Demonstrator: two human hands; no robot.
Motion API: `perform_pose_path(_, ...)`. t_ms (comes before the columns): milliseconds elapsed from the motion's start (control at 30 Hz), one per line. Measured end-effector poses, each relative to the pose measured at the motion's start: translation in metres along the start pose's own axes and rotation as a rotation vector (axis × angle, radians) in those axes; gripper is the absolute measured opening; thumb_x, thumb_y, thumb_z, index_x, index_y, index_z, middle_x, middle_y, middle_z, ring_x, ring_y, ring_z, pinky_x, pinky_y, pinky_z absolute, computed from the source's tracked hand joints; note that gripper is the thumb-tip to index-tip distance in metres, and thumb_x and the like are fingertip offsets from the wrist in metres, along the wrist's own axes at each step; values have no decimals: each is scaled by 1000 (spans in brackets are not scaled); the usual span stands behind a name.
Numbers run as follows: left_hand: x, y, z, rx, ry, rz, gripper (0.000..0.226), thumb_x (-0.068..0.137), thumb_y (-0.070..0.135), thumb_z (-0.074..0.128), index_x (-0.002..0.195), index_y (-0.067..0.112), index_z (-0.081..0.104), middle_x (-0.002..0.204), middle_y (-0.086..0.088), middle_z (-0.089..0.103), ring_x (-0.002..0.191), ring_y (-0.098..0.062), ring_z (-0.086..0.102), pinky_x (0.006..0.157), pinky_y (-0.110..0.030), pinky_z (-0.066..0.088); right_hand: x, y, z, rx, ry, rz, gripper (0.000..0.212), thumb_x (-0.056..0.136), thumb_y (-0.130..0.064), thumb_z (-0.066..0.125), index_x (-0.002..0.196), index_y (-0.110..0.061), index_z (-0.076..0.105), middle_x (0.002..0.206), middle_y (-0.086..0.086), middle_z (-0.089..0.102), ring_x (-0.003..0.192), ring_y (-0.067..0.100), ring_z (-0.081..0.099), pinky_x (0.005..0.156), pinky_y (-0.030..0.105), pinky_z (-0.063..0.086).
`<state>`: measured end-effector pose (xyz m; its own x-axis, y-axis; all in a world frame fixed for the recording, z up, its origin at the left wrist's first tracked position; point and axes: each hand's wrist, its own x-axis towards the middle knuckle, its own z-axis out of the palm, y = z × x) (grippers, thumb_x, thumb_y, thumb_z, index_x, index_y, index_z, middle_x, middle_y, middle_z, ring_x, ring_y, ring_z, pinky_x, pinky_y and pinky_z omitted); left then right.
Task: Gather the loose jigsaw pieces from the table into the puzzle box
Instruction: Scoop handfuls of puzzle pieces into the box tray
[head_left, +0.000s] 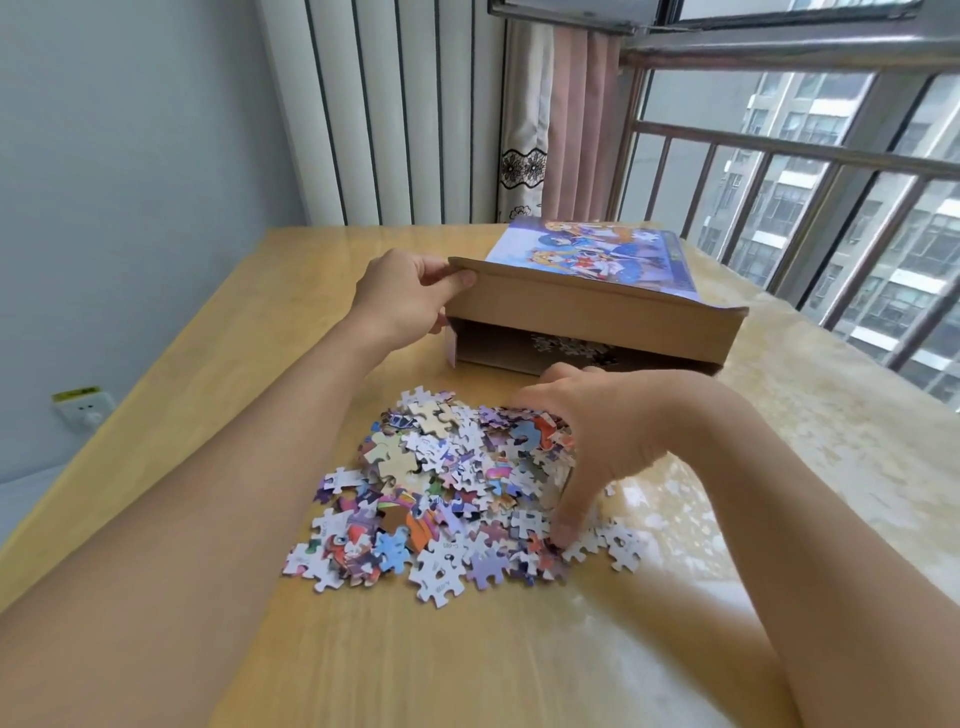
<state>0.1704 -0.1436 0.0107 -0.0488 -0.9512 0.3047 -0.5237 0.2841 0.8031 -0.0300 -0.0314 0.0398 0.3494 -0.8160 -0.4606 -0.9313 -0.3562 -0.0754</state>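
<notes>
— Gripping first: our left hand (410, 296) pinches the upper left corner of the puzzle box (592, 312), thumb on the brown flap's edge, fingers curled behind it. Agreed?

— Agreed. We list the box as lying on the table (260, 322), its printed face up and its open side turned toward us, a few pieces visible in the dark interior.

— Item two: our right hand (597, 441). Fingers spread and bent, cupped over the right edge of the jigsaw pieces (441, 493), thumb tip down among the nearest ones.

— Whether any piece is actually clasped we cannot tell; the hand is blurred.

— Position of the pile?

— We place it just in front of the box opening, between box and us, under and left of the right hand, well apart from the left hand.

— Sundries: railed window (831, 182), curtain (561, 130), wall socket (85, 408).
</notes>
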Motion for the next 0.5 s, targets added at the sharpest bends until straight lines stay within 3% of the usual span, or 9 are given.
perform_pose_path(200, 0, 2, 1, -27, 10, -9, 10, 92, 40, 69, 100, 37, 74, 95, 3, 75, 68, -21, 74, 79, -43, 62, 3, 1, 3, 125, 112, -111, 77, 66, -52, 89, 133, -40, 53, 124, -15, 50, 106, 11, 54, 85, 27, 47)
perform_pose_path(367, -1, 2, 3, -21, 20, -5, 7, 92, 40, 69, 97, 37, 73, 94, 4, 75, 67, -21, 74, 79, -44, 62, 13, 6, 5, 202, 146, -157, 55, 73, -39, 88, 121, -32, 62, 112, -13, 60, 84, 9, 64, 66, 25, 57)
perform_pose_path(500, -1, 2, 2, -20, 29, 1, 4, 91, 41, 69, 92, 38, 73, 92, 6, 75, 66, -21, 73, 79, -45, 61, 20, 13, 8, 188, 301, -156, 26, 81, -28, 80, 105, -29, 71, 95, -13, 69, 83, 11, 66, 73, 33, 59)
